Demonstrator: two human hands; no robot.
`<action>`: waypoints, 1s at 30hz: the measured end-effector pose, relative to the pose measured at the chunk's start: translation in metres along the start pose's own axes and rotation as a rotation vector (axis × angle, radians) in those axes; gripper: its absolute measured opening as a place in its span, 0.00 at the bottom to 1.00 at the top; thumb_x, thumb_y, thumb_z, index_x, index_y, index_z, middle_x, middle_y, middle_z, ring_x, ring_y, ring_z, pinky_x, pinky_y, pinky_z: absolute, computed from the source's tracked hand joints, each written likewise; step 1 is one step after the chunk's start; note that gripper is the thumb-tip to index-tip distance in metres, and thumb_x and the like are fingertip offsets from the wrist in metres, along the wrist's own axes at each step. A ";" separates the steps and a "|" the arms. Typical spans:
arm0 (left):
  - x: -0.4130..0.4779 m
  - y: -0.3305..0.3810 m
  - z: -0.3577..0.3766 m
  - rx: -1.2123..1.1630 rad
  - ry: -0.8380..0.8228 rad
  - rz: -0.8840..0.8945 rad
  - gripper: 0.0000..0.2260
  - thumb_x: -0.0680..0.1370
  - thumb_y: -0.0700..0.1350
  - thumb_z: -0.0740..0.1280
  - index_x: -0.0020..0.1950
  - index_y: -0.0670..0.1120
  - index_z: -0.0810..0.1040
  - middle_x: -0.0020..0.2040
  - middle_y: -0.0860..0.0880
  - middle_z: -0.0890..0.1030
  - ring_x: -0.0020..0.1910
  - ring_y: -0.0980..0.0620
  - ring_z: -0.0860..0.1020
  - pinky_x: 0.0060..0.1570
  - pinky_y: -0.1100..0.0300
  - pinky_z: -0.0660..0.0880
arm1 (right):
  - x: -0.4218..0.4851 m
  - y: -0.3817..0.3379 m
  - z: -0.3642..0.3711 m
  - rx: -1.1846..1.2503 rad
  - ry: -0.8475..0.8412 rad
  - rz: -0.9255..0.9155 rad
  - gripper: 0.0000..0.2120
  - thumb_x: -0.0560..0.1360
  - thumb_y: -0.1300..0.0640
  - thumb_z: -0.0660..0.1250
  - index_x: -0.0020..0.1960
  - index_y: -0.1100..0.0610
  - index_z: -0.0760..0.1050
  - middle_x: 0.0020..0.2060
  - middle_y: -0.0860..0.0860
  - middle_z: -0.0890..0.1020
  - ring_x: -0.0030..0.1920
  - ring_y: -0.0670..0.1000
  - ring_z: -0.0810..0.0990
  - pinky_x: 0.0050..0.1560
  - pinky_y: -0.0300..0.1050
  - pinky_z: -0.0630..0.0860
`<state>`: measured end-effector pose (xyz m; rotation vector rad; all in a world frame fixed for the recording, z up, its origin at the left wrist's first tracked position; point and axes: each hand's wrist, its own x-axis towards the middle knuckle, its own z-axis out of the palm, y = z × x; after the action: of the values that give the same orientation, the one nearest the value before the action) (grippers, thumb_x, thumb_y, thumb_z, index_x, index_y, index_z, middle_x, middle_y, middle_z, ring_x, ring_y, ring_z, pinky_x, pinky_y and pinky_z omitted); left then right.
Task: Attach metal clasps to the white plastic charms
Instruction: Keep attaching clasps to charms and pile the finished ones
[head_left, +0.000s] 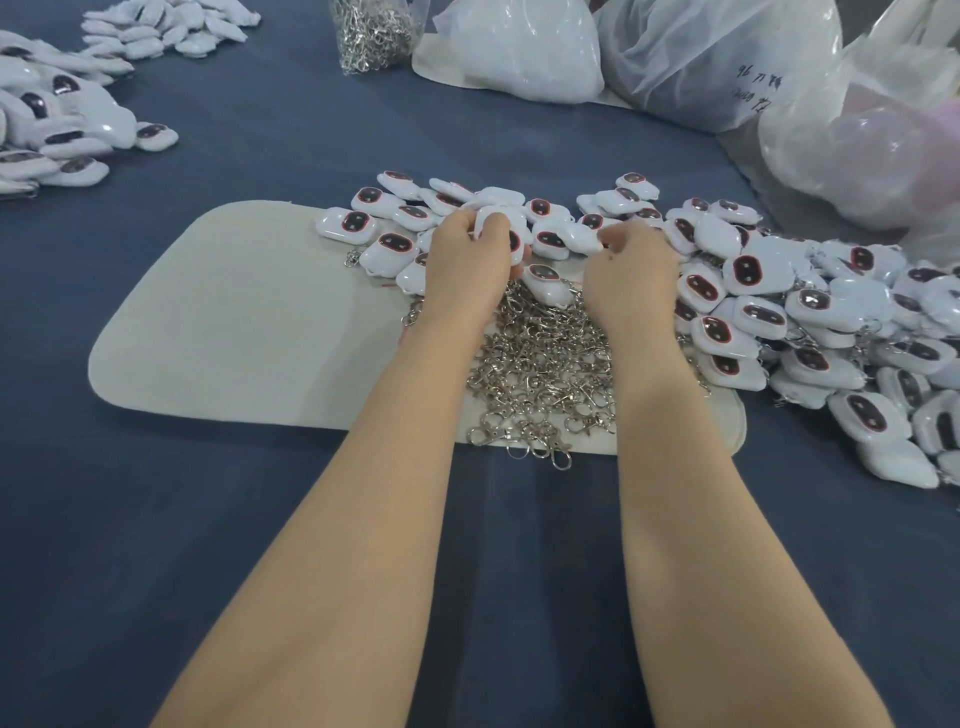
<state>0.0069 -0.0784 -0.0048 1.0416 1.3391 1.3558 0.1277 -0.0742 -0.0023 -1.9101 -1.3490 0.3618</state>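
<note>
A heap of silver metal clasps (540, 364) lies on a pale mat (234, 322), between my two forearms. White plastic charms with dark oval faces (753, 306) are piled behind and to the right of the clasps. My left hand (467, 260) is closed around one white charm (498, 221) at the front of the pile. My right hand (631, 275) has its fingers curled, pinching a white charm (579, 240) at the fingertips. Whether a clasp is between the fingers is hidden.
More white charms (57, 130) lie in heaps at the far left on the blue tablecloth. A clear bag of clasps (371, 31) stands at the back centre. Several large plastic bags (727, 57) crowd the back right.
</note>
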 end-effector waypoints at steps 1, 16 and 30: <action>0.000 0.000 0.000 -0.006 0.006 0.002 0.08 0.78 0.40 0.57 0.45 0.47 0.76 0.45 0.46 0.82 0.31 0.57 0.76 0.33 0.65 0.72 | -0.001 0.002 0.004 -0.137 -0.077 -0.002 0.17 0.76 0.65 0.56 0.65 0.60 0.71 0.61 0.57 0.76 0.60 0.56 0.74 0.59 0.42 0.71; 0.000 0.001 -0.003 -0.068 0.077 -0.019 0.08 0.78 0.43 0.61 0.56 0.45 0.70 0.53 0.47 0.79 0.35 0.57 0.79 0.40 0.63 0.74 | -0.005 -0.002 0.014 -0.190 -0.196 -0.102 0.15 0.74 0.64 0.61 0.59 0.57 0.75 0.57 0.55 0.79 0.58 0.55 0.76 0.58 0.49 0.74; 0.002 0.001 -0.003 -0.155 0.113 -0.042 0.07 0.77 0.40 0.59 0.54 0.45 0.71 0.46 0.47 0.79 0.34 0.57 0.80 0.37 0.63 0.76 | -0.007 -0.010 0.012 -0.092 -0.215 -0.126 0.13 0.76 0.49 0.64 0.56 0.55 0.77 0.52 0.51 0.81 0.55 0.53 0.77 0.56 0.47 0.74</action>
<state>0.0032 -0.0771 -0.0037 0.8390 1.3073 1.4796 0.1107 -0.0741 -0.0051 -1.8904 -1.6442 0.4599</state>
